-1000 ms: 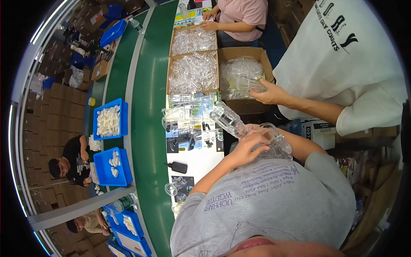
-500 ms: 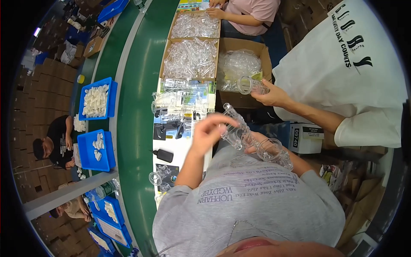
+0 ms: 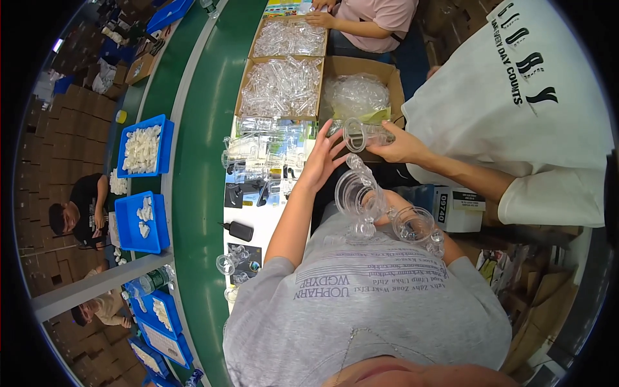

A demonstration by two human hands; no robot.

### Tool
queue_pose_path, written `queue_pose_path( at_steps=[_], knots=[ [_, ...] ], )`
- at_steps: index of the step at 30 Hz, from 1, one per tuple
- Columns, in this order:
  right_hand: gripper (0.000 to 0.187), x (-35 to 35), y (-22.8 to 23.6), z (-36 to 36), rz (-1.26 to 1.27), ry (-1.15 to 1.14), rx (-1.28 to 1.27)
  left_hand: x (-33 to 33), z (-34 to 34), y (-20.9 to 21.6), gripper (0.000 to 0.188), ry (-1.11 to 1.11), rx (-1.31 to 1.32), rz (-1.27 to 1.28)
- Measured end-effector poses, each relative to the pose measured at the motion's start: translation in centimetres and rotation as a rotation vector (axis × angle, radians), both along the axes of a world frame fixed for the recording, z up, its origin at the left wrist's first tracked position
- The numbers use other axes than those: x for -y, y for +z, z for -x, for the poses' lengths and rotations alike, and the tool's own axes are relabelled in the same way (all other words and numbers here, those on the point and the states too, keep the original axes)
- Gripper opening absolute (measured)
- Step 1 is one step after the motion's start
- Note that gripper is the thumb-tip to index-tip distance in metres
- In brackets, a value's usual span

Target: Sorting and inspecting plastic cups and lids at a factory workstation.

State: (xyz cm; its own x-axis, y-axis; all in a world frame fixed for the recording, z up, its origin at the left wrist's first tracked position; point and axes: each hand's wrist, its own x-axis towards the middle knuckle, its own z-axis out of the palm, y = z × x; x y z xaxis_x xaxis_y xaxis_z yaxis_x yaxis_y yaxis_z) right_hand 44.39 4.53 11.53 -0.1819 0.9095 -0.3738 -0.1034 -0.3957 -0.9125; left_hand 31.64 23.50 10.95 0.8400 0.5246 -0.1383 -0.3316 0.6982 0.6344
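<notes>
Left hand (image 3: 317, 166): fingers spread apart, nothing gripped, raised just beside the rim of a clear cup (image 3: 354, 135); contact, can't tell. That cup is clamped in a co-worker's hand (image 3: 403, 146), reaching in from the right, white sleeve. Right hand (image 3: 385, 205): fingers closed on clear parts (image 3: 358, 195), partly hidden behind them. Parts sit in front of the grey shirt (image 3: 367, 303), below the cup; at least 2 round rims show, exact count unclear through the plastic. White table (image 3: 265, 222) to the left: more clear pieces (image 3: 271, 155) lying in a group, black adapter (image 3: 240, 231) nearer the body, loose clear rings (image 3: 233, 259) past that. 2 open cartons of small clear pieces at the table's far end, near carton (image 3: 322, 84) just left of a box (image 3: 395, 84) with a plastic bag (image 3: 358, 93) in it. Pink-shirted person (image 3: 380, 22) at the top edge, arms by the far carton (image 3: 324, 35). Green belt (image 3: 203, 155) left of the table; blue trays (image 3: 166, 151) with white parts beyond, 2 people seated past those.
</notes>
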Motion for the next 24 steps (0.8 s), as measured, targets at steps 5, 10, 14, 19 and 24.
queue_pose_path(
  at_steps=[5, 10, 14, 19, 24],
  knots=[
    [0.063, 0.3, 0.7, -0.9, -0.107, 0.046, 0.146, 0.6, -1.5, 2.2, 0.081, -0.037, 0.014, -0.224],
    [0.058, 0.7, 3.4, -1.1, -0.123, -0.046, 0.185, 1.3, -2.4, 3.4, 0.092, 0.036, -0.121, -0.384],
    [0.048, 1.0, 3.1, -1.3, -0.137, -0.054, 0.151, 1.8, -2.6, 3.9, 0.082, 0.155, -0.224, -0.524],
    [0.046, 1.2, 1.7, -1.1, -0.157, -0.084, 0.110, 2.0, -1.6, 5.6, 0.078, 0.292, -0.247, -0.665],
    [0.042, 0.7, 3.8, -0.4, -0.230, -0.083, 0.273, 1.7, 0.6, 6.3, 0.078, 0.400, -0.286, -0.836]
  ],
)
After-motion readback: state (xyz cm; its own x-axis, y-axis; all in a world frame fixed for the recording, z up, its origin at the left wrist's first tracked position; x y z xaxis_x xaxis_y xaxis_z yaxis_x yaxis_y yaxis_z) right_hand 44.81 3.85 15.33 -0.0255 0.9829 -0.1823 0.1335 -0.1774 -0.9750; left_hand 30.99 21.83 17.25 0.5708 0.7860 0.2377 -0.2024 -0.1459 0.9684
